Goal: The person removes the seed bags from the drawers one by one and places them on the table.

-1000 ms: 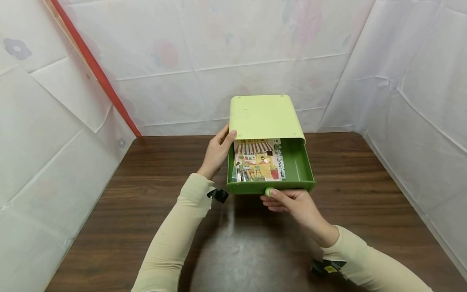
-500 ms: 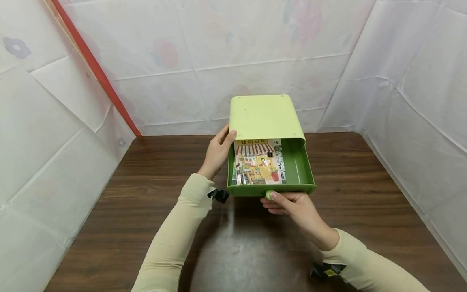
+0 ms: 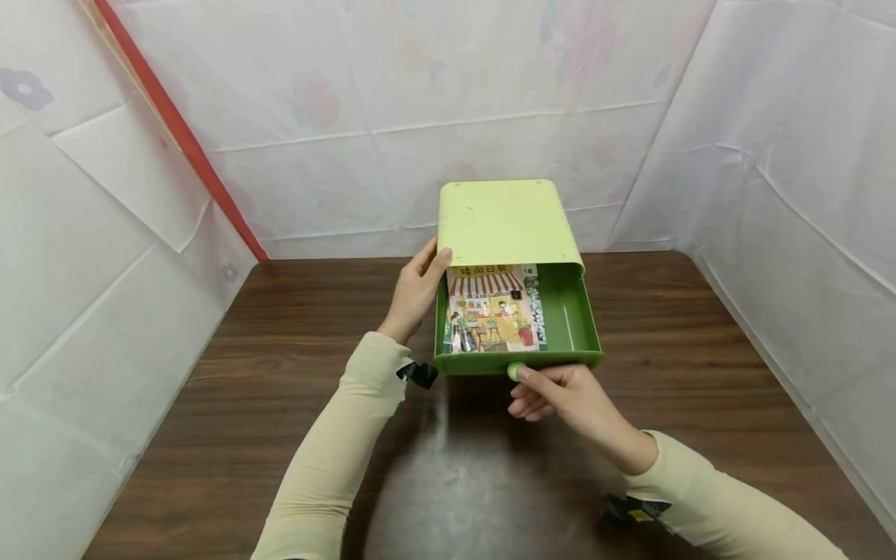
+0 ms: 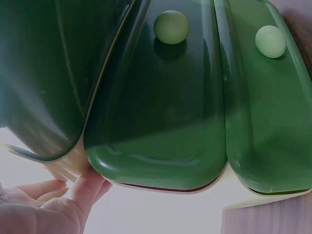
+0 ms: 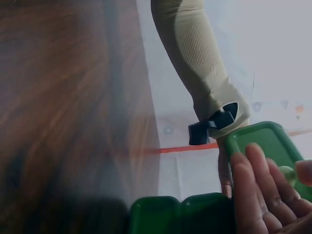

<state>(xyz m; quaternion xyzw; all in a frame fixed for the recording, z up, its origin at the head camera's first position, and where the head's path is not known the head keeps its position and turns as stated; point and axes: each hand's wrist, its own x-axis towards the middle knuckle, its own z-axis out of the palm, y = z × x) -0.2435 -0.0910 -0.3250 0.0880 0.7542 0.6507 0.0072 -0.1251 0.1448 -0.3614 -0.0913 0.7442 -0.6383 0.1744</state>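
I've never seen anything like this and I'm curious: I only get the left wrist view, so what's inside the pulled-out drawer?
Observer: In the head view, an illustrated card or booklet with a striped awning lies in the left part of the drawer.
Visitor: Where's the other hand?
Observer: The right hand is at the drawer's round knob, thumb tip against it; I can't tell how firmly.
Visitor: What's behind it all?
Observer: A pale backdrop, with a red strip slanting down on the left.

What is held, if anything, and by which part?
Left hand: lime plastic cabinet, by its left side. Right hand: green plastic drawer, by its round lime knob.
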